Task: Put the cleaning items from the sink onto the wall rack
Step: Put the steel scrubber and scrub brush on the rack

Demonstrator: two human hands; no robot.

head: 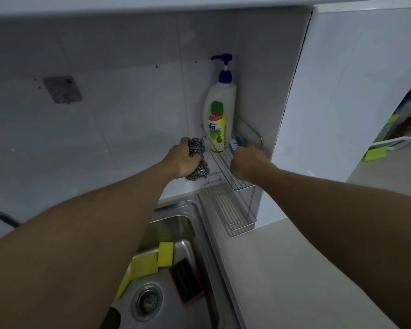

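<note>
My left hand (182,160) grips two steel wool scourers (198,160) just left of the wire wall rack (226,162). My right hand (247,163) is closed on a blue and white brush (235,144) over the rack's upper shelf. On that shelf stand a white pump bottle (221,96) and a yellow dish soap bottle (216,129). The rack's lower shelf (233,210) holds nothing. In the steel sink (199,210) lie yellow sponges (152,260) and a dark, red-edged scrubbing pad (186,282).
A purple adhesive hook (62,90) is stuck on the tiled wall to the left. White counter (294,269) runs right of the sink. A white wall corner (318,91) stands beside the rack. At far right is a tray with green items (375,153).
</note>
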